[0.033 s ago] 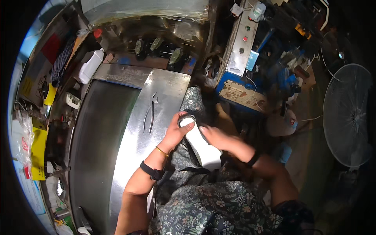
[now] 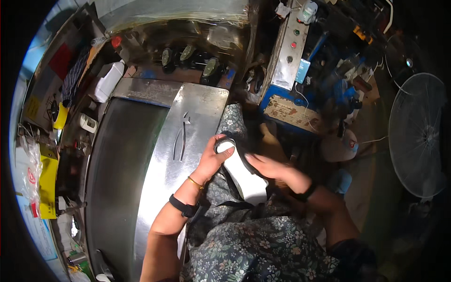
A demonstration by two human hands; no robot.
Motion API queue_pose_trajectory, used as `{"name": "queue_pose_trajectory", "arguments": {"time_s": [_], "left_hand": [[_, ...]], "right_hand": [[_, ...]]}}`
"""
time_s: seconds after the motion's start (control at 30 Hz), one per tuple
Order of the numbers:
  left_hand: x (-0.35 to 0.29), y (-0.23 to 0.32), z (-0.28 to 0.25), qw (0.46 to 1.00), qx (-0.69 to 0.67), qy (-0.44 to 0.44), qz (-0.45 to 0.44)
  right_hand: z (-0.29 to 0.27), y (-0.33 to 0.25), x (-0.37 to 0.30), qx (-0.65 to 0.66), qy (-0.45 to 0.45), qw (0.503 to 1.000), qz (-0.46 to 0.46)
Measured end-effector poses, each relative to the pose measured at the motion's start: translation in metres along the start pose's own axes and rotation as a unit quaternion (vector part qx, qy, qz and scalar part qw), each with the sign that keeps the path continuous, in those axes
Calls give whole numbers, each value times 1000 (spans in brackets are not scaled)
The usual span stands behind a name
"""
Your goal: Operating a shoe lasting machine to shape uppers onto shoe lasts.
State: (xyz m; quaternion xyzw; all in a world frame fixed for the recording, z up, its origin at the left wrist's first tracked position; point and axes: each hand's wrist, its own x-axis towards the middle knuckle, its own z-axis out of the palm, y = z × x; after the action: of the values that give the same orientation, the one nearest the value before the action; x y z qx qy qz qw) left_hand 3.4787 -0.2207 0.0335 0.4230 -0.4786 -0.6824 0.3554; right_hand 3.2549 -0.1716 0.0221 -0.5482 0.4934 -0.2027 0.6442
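A shoe lies upside down over my lap, its white sole facing up and a dark edge of the upper showing around it. My left hand is closed round its far end, the thumb pressed flat on the sole. Along the shoe's right side, my right hand rests with fingers stretched toward the edge; its fingertips are slightly blurred and its thumb is hidden. Dark floral cloth covers my lap beneath. Two thin dark strips lie on the shiny metal plate to the left.
A dark conveyor belt runs left of the metal plate. Several black shoes stand at the back. A control panel with buttons rises back right, and a round fan stands at far right. A white jug sits at left.
My right hand has shifted slightly to the right, away from the sole's middle. My left hand and the shoe have hardly moved.
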Motion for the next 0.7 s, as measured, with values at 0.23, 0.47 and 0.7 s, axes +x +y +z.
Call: {"name": "queue_pose_trajectory", "arguments": {"time_s": [0.23, 0.47, 0.7], "left_hand": [[7, 13, 3, 999, -27, -26, -4], [-2, -11, 19, 890, 388, 237, -40], [0, 31, -13, 851, 512, 100, -57]], "right_hand": [[27, 1, -21, -56, 108, 992, -41], [47, -22, 15, -106, 212, 971, 15], [66, -33, 34, -96, 218, 971, -31]]}}
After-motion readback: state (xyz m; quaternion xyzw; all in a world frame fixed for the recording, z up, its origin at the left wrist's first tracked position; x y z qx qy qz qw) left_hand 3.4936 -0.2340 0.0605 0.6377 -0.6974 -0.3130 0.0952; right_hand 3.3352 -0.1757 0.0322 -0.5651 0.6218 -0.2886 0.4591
